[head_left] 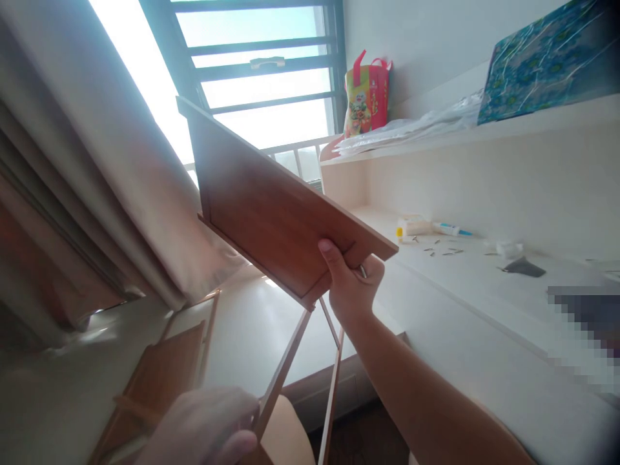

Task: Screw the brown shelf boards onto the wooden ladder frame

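A brown wooden panel (261, 200) with raised side edges is held up, tilted, in front of the window. My right hand (356, 284) is closed round its lower right edge, thumb flat on the brown face. Below it stand thin wooden frame bars (285, 368), which run down toward me; whether they join the panel is hard to tell. Blurred at the bottom, my left hand (208, 426) is closed round the left bar near its lower end. Farther left, another wooden piece (165, 361) lies on the white table (242, 329).
On the right, a white desk surface (436, 297) bears several small metal fittings (448, 252), a glue tube (453, 229) and a dark grey flat piece (523, 267). A shelf (436, 142) above carries a colourful bag (368, 97). Curtains (111, 161) hang at left.
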Available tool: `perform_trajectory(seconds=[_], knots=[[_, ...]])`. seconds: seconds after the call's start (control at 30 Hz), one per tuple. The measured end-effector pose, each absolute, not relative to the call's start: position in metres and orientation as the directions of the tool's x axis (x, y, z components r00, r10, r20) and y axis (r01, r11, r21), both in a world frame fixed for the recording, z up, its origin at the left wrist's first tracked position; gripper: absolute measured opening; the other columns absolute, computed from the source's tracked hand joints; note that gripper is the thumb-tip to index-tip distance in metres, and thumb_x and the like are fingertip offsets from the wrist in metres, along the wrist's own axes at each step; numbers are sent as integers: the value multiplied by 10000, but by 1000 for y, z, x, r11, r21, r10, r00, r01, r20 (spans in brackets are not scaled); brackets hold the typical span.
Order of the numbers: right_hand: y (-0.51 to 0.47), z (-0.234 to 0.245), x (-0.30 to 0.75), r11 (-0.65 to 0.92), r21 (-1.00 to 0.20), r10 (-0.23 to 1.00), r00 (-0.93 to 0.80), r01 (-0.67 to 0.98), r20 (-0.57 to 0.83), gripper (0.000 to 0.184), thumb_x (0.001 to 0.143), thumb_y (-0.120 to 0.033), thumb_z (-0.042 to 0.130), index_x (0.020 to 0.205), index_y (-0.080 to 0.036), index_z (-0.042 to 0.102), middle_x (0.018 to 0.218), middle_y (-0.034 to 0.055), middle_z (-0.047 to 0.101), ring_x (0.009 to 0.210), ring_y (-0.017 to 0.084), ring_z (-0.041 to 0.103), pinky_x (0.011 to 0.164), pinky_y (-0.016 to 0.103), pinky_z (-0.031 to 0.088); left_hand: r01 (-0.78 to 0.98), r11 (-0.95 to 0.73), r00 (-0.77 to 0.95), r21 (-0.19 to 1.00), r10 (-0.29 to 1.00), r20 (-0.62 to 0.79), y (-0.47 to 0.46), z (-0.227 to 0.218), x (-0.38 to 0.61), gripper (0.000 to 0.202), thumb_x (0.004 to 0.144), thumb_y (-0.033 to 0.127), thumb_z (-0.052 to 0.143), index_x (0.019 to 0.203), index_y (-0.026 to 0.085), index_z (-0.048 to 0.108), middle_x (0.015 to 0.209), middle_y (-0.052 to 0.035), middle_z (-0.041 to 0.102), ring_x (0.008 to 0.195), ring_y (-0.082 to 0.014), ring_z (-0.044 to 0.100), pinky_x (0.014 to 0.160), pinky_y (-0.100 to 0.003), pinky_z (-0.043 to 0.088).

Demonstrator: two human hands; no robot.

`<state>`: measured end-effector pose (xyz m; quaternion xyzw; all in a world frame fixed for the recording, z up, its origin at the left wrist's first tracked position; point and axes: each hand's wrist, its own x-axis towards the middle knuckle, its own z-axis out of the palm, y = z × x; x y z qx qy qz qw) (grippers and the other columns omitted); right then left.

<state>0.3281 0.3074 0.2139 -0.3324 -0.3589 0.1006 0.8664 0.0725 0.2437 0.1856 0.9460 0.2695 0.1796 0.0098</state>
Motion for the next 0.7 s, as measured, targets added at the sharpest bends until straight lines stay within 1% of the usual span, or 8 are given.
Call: perform_trajectory(seconds=[0.1, 0.2, 0.27, 0.3, 0.4, 0.53, 0.6, 0.7], knots=[[316, 215, 315, 750, -661, 479, 678, 14, 557, 434, 740, -432, 752, 499, -164, 508, 533, -29, 511, 581, 144, 536, 548, 278, 461, 541, -827, 765, 154, 560, 319, 240, 186, 77, 338, 979, 420, 416, 845, 226, 659, 711, 9, 665, 608, -104, 600, 596, -149, 456], [322, 217, 299, 724, -688, 546, 644, -41, 536, 478, 756, -450, 727, 493, -170, 442, 513, -43, 427, 559, 115, 458, 522, 256, 397, 601, -777, 736, 186, 629, 251, 234, 185, 81, 322, 987, 372, 402, 838, 228, 650, 716, 15, 669, 640, -105, 623, 581, -161, 437], [325, 217, 289, 714, -698, 582, 606, -63, 541, 481, 770, -448, 709, 503, -175, 417, 525, -44, 403, 570, 107, 425, 524, 248, 373, 625, -757, 728, 194, 654, 208, 230, 184, 82, 338, 983, 380, 404, 789, 215, 627, 688, 12, 650, 617, -110, 610, 548, -181, 410], [327, 216, 285, 709, -703, 598, 584, -65, 549, 492, 773, -446, 705, 503, -179, 392, 530, -45, 386, 573, 103, 404, 521, 244, 359, 640, -743, 721, 196, 669, 181, 228, 184, 82, 352, 984, 390, 397, 778, 209, 618, 692, 5, 645, 625, -117, 608, 559, -194, 409], [333, 209, 275, 685, -728, 646, 487, -31, 588, 554, 758, -463, 713, 499, -194, 305, 537, -51, 305, 570, 90, 329, 497, 236, 294, 676, -706, 699, 213, 705, 119, 225, 185, 81, 377, 986, 417, 376, 803, 209, 632, 728, -15, 650, 669, -142, 608, 611, -225, 415], [341, 192, 270, 649, -760, 704, 352, 31, 616, 608, 753, -504, 711, 513, -200, 242, 561, -56, 219, 557, 77, 246, 481, 238, 205, 718, -648, 660, 256, 749, 46, 225, 187, 78, 381, 1003, 391, 352, 843, 225, 655, 779, -19, 667, 734, -151, 614, 671, -244, 411], [344, 184, 269, 636, -770, 725, 307, 45, 617, 617, 762, -509, 705, 522, -199, 228, 571, -56, 204, 554, 74, 225, 484, 242, 186, 718, -642, 664, 269, 748, 14, 225, 187, 77, 398, 1009, 395, 336, 825, 223, 644, 772, -14, 662, 727, -150, 607, 664, -253, 399], [344, 172, 270, 621, -780, 744, 256, 76, 617, 602, 778, -511, 692, 522, -196, 247, 575, -54, 212, 555, 76, 226, 491, 247, 188, 700, -666, 690, 257, 724, -4, 224, 188, 78, 416, 1013, 391, 329, 778, 214, 622, 738, -9, 646, 690, -147, 595, 629, -265, 381]])
